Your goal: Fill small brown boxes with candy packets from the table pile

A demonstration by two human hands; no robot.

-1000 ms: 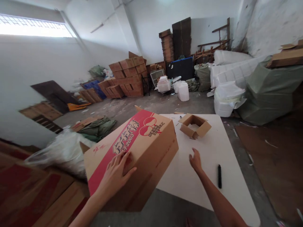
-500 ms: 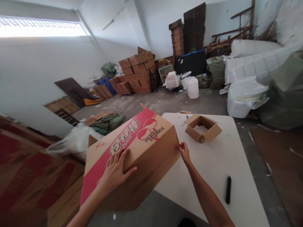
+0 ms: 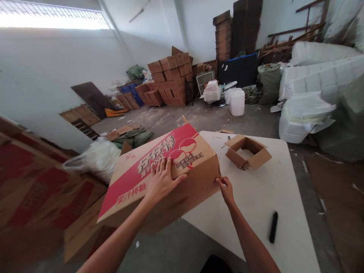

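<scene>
Steadying box (image 3: 133,176) on table (image 3: 256,201) edge.
Left hand (image 3: 163,178), spread, is pressing its top; right hand (image 3: 226,188), fingers together, is touching its corner. Overhang is calling for 2-hand support.

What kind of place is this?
Most likely a storeroom or packing warehouse: stacked cardboard boxes at the back, wrapped white bundles on the right, a bare concrete floor, and a large printed carton under the left hand at a white table.

2 hands (image 3: 163,177) (image 3: 227,188), 1 carton (image 3: 196,159), 1 small box (image 3: 260,158), 1 pen (image 3: 273,226)
</scene>
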